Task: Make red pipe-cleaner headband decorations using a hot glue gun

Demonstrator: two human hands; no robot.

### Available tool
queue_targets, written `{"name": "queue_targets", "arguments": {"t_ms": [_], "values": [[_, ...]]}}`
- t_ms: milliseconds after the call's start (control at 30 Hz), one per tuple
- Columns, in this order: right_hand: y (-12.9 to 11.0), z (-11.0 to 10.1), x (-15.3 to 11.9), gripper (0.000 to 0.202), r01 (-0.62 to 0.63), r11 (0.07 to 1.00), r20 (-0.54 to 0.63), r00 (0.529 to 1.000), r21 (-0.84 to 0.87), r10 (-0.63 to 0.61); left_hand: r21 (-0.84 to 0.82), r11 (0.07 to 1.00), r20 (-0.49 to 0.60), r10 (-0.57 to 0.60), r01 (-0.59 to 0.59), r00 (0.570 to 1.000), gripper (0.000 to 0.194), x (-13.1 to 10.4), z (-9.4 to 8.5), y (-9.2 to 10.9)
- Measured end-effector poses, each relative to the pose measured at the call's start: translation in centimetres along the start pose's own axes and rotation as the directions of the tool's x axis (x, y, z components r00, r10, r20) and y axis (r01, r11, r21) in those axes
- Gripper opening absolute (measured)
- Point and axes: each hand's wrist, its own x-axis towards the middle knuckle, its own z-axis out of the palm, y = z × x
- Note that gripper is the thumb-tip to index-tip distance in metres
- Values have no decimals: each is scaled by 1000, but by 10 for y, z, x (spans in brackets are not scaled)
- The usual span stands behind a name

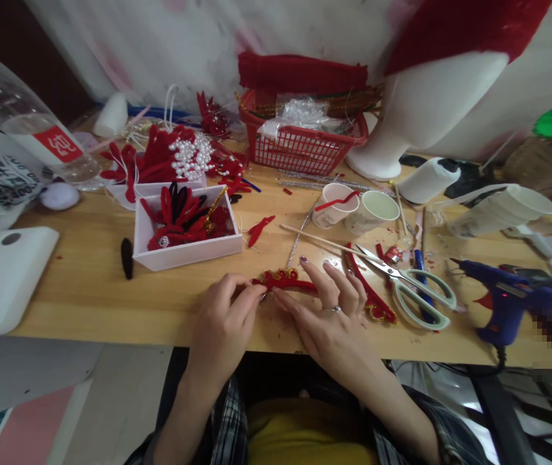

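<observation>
A narrow red velvety band with looped gold trim (283,279) lies across the near part of the table, between my hands. My left hand (227,316) is closed, its thumb and fingertips pinching the band's left end. From the other side, my right hand (336,316) grips the band low down with its nearest fingertips, while the other fingers are raised and spread. A ring shows on one of them. The exact contact is partly hidden. Just right of that hand lies a second curved red band with gold trim (370,294), beside open scissors (404,278).
A white box (188,252) of red and black pieces stands left. Two paper cups (372,210) and a red basket (299,152) are behind. A blue glue gun (501,294) lies right, near a white mannequin head (425,110). A bottle (38,129) stands far left.
</observation>
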Motion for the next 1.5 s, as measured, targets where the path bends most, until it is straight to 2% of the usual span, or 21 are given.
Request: {"name": "queue_targets", "arguments": {"t_ms": [500,900,1033,1167,1267,1367,1500], "values": [[-1,1,3,44,-29,1000,38,999,1,29,-6,1000,-7,15,-15,1000,13,-1,0,-1],[-1,2,8,42,11,1000,31,999,-18,-10,-24,1000,10,4,-4,1000,14,-1,-1,-1],[-2,2,13,35,-3,1000,42,999,-9,3,-32,999,8,-23,24,1000,14,0,-1,0],[-3,-5,19,26,-58,994,89,995,93,50,-32,998,0,-61,61,998,16,0,-2,1],[-3,-11,18,24,-82,985,9,997,154,81,-39,996,2,-74,74,997,18,0,-1,1],[0,-13,10,25,-104,989,-77,991,103,113,-55,996,-4,-66,66,998,19,0,-1,0],[5,-10,-3,31,-137,989,-42,989,62,140,-57,996,-30,-67,65,997,13,0,-1,0]]}}
